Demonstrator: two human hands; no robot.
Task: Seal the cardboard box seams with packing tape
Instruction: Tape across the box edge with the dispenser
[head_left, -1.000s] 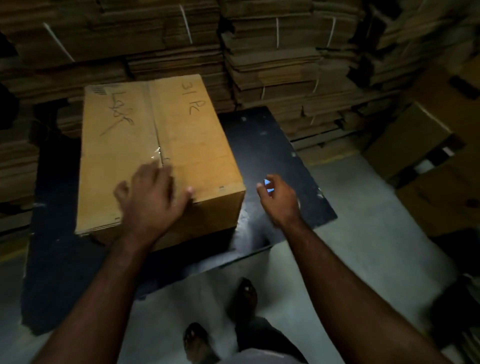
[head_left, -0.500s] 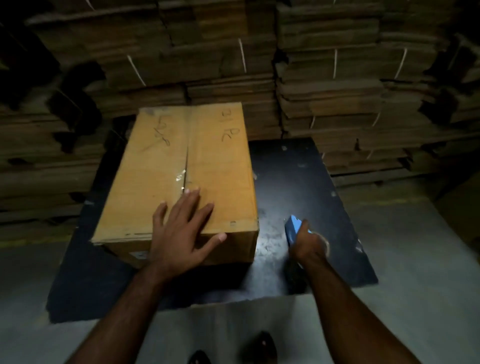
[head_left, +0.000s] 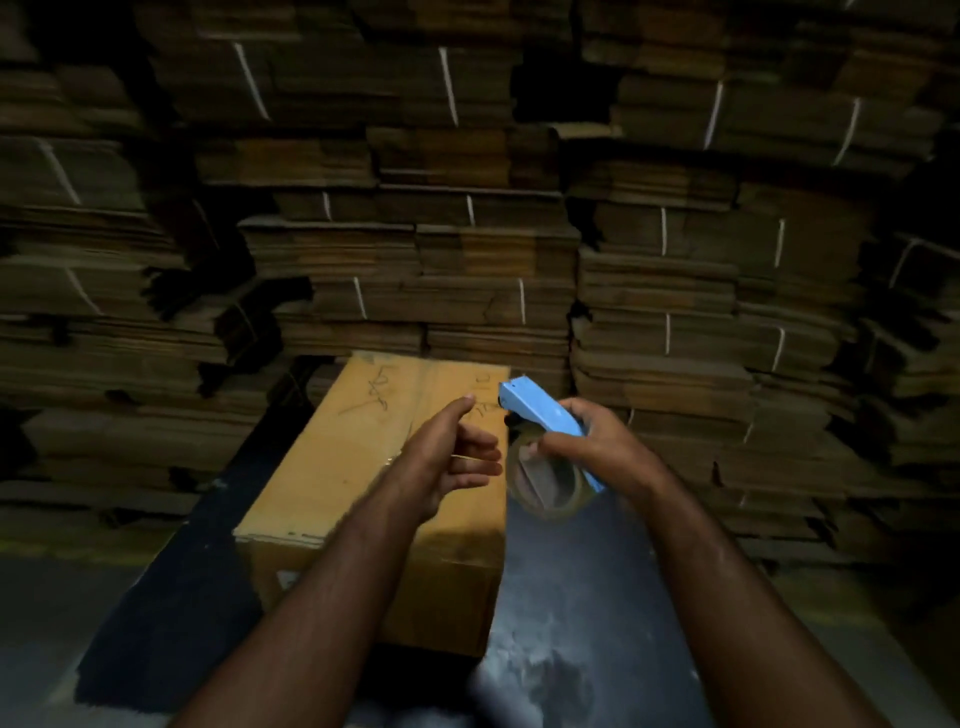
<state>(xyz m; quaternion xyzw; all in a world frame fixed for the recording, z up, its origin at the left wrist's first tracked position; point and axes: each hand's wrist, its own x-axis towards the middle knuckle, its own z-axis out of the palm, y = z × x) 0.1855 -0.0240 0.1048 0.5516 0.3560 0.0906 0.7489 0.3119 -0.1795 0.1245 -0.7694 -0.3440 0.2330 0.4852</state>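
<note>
My right hand (head_left: 597, 441) grips the light, rigid tape dispenser (head_left: 545, 415) by its body; left hand (head_left: 452, 457) hovers, fingers loose, over the stiff box (head_left: 337, 467) (top seam untaped).

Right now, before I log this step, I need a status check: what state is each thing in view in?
Cardboard box: flaps closed, on the dark platform.
Tape dispenser: lifted above the platform, roll of tape mounted.
Right hand: grips the dispenser.
Left hand: relaxed, holds nothing, above the box.
Flattened cardboard stacks: bundled with white straps.
</note>
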